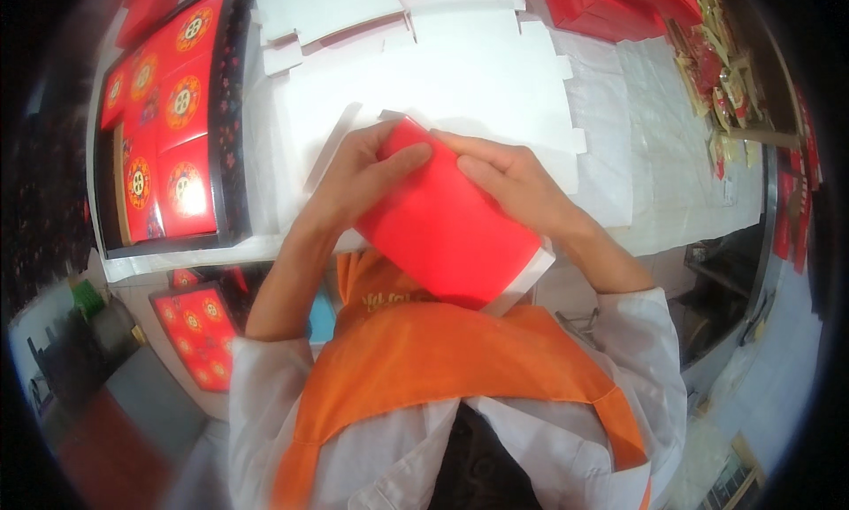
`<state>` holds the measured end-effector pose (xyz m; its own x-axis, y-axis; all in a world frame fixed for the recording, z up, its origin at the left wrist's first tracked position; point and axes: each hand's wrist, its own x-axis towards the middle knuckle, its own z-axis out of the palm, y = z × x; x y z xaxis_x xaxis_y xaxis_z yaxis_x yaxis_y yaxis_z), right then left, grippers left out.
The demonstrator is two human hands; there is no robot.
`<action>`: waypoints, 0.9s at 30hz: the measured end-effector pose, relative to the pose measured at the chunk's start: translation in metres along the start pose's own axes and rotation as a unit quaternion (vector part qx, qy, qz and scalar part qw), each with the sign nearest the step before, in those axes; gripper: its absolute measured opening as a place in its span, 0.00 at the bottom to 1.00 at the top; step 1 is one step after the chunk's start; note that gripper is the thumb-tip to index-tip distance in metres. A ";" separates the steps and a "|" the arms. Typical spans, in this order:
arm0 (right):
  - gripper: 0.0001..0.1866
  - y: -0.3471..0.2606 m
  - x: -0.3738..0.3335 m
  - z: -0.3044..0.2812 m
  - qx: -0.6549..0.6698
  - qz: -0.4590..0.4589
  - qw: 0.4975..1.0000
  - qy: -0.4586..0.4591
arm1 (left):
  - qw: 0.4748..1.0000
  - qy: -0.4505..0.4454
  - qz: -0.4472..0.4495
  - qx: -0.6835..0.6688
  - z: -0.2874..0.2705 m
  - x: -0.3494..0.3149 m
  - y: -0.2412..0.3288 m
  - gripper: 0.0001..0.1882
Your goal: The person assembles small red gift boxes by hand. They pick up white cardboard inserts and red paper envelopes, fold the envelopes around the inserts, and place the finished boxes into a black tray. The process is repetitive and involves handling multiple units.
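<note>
Between my two hands is a red cardboard box (451, 227), held tilted above the near edge of the table. Its smooth red face is turned up, and a white inner edge shows at its lower right end. My left hand (367, 170) is closed round its far left corner, the thumb lying on the red face. Gripping the far right edge is my right hand (504, 174), thumb on top and fingertips meeting the far end. The fingers beneath the box are hidden. Just beyond my hands lie flat white cardboard blanks (469, 77), overlapping, with notched edges.
On the left, a dark patterned tray (232, 130) holds several red boxes (184, 103) with round gold emblems. More red boxes (610, 11) sit at the far right, near a container of small wrapped packets (730, 86). Below the table's left edge is a red printed panel (195, 333).
</note>
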<state>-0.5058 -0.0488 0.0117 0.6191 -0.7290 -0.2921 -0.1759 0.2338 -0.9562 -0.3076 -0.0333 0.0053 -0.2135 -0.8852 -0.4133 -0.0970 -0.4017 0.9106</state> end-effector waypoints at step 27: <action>0.30 -0.019 0.063 -0.022 0.240 -0.197 0.923 0.226 | 0.960 0.192 0.091 -0.182 0.064 -0.023 -0.023 0.14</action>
<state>-0.4804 -0.1132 0.0107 0.1607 -0.9870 -0.0038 0.4214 0.0721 -0.9040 -0.3622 0.0114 -0.0066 0.1868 -0.9412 -0.2813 0.2691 -0.2264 0.9361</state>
